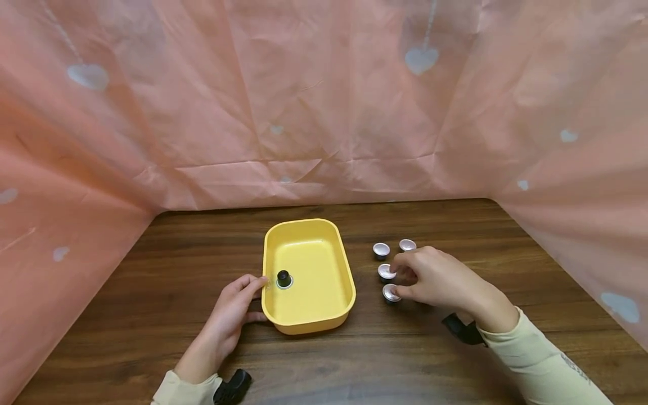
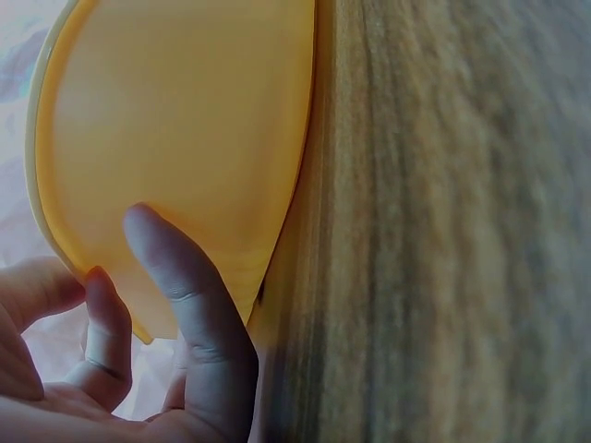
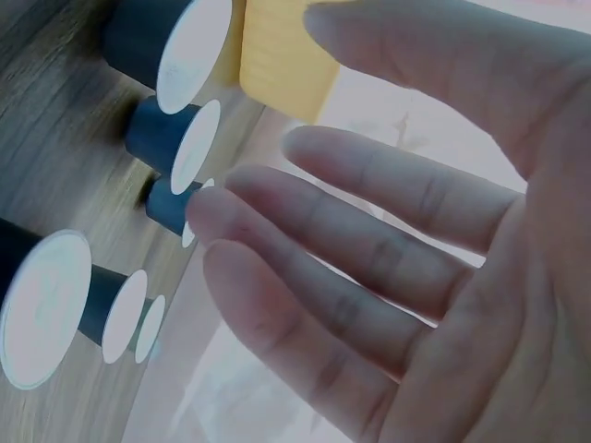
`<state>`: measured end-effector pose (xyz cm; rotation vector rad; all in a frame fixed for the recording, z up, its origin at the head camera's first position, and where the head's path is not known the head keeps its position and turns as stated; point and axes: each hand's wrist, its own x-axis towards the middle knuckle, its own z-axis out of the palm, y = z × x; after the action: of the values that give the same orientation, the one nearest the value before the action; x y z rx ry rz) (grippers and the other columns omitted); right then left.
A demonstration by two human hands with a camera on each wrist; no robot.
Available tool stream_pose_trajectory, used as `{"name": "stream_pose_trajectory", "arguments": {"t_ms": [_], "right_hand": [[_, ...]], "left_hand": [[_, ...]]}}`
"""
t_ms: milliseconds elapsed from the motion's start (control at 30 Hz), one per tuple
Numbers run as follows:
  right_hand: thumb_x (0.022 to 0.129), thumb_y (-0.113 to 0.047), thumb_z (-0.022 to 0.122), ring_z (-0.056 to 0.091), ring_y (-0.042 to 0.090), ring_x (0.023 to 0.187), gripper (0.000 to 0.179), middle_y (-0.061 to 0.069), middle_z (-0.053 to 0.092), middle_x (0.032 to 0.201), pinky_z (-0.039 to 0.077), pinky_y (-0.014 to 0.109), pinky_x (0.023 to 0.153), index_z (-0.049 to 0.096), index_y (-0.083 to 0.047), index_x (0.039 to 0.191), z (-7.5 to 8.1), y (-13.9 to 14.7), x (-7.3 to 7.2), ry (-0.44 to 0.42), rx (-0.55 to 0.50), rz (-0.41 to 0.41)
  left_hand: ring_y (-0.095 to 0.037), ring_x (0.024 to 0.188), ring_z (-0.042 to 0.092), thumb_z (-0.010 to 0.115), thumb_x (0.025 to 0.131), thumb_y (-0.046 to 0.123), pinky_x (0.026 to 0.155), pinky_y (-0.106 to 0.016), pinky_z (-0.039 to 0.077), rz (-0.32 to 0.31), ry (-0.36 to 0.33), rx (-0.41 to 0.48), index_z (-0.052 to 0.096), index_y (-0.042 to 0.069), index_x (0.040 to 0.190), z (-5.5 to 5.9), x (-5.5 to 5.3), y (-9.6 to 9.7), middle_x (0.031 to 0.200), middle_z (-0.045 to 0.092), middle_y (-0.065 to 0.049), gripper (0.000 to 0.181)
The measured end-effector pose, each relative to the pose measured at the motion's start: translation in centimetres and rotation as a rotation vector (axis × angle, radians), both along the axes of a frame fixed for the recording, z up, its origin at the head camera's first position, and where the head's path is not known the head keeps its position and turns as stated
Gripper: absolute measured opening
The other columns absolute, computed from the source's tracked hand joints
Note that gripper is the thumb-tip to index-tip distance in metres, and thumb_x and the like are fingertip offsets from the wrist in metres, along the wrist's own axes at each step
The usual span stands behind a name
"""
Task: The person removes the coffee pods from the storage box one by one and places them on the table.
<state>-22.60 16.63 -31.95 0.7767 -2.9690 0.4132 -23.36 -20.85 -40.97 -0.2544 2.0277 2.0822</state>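
Note:
My left hand point(image 1: 233, 309) grips the left rim of a yellow rectangular tray point(image 1: 314, 327), thumb on the rim and fingers against the outer wall point(image 2: 185, 120). Inside the tray, near that thumb, a dark coffee capsule point(image 1: 284, 278) stands with its wide rim down. To the right of the tray, several more capsules point(image 1: 381, 251) stand lid up in two rows, dark with silvery lids. Over them is my right hand point(image 1: 440, 278), hiding some. In the right wrist view its fingers are spread and loosely extended, holding nothing, beside the capsules point(image 3: 194, 55).
A brown wood-grain table point(image 1: 202, 247) lies under everything. Pink cloth point(image 1: 324, 101) with pale hearts hangs behind and along both sides. Black straps with dark devices point(image 1: 233, 387) sit at both wrists.

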Motion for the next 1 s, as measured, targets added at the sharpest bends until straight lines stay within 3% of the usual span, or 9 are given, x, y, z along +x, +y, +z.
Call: {"name": "stream_pose_trajectory", "arguments": {"t_ms": [133,233,367,667,867,1000], "right_hand": [[0.089,-0.024,0.087,0.059,0.003,0.075,0.014,-0.013,0.068,0.084,0.051,0.024,0.065,0.075,-0.023,0.095,0.0,-0.5,0.3,0.051,-0.057,0.010],[0.091,-0.019,0.084,0.069,0.008,0.088,0.014,-0.011,0.075,0.096,0.062,0.030,0.077,0.077,-0.021,0.103,0.5,-1.6,0.2,0.089,-0.157,0.030],[0.090,-0.021,0.087,0.074,0.012,0.100,0.025,-0.006,0.080,0.108,0.067,0.035,0.086,0.079,-0.017,0.113,1.8,-3.8,-0.3,0.107,-0.308,0.039],[0.092,-0.018,0.087,0.076,0.013,0.092,0.016,-0.005,0.081,0.098,0.068,0.035,0.084,0.081,-0.019,0.106,5.0,-9.9,-1.8,0.061,-0.701,0.023],[0.092,-0.019,0.087,0.077,0.012,0.089,0.015,-0.002,0.082,0.098,0.068,0.034,0.084,0.082,-0.015,0.105,4.8,-13.6,-3.6,0.015,-0.812,0.003],[0.092,-0.018,0.086,0.077,0.014,0.090,0.015,0.001,0.082,0.099,0.067,0.030,0.083,0.082,-0.015,0.106,4.0,-14.4,-4.9,-0.028,-0.841,-0.016]], "left_hand": [[-0.018,0.095,0.065,0.064,0.108,0.026,0.068,-0.032,0.066,-0.011,0.003,-0.006,0.065,0.006,0.092,-0.1,0.3,-0.1,0.116,0.064,-0.007,0.026],[-0.018,0.096,0.064,0.063,0.108,0.026,0.066,-0.031,0.066,0.000,0.010,-0.018,0.065,0.006,0.091,0.0,0.4,-0.3,0.115,0.064,-0.007,0.026],[-0.018,0.096,0.064,0.063,0.108,0.025,0.066,-0.030,0.065,0.007,0.005,-0.021,0.065,0.006,0.091,0.1,0.5,-0.6,0.113,0.063,-0.006,0.026],[-0.019,0.095,0.063,0.065,0.107,0.025,0.064,-0.031,0.065,0.004,0.022,-0.003,0.065,0.006,0.090,-0.5,0.3,0.1,0.112,0.062,-0.006,0.025],[-0.018,0.095,0.063,0.065,0.107,0.024,0.063,-0.031,0.064,0.013,0.039,0.009,0.062,0.007,0.086,-0.4,0.3,0.1,0.108,0.061,-0.005,0.027],[-0.017,0.094,0.062,0.066,0.106,0.025,0.061,-0.029,0.062,0.011,0.061,0.016,0.062,0.009,0.086,-0.3,0.1,0.8,0.104,0.060,-0.004,0.027]]}}
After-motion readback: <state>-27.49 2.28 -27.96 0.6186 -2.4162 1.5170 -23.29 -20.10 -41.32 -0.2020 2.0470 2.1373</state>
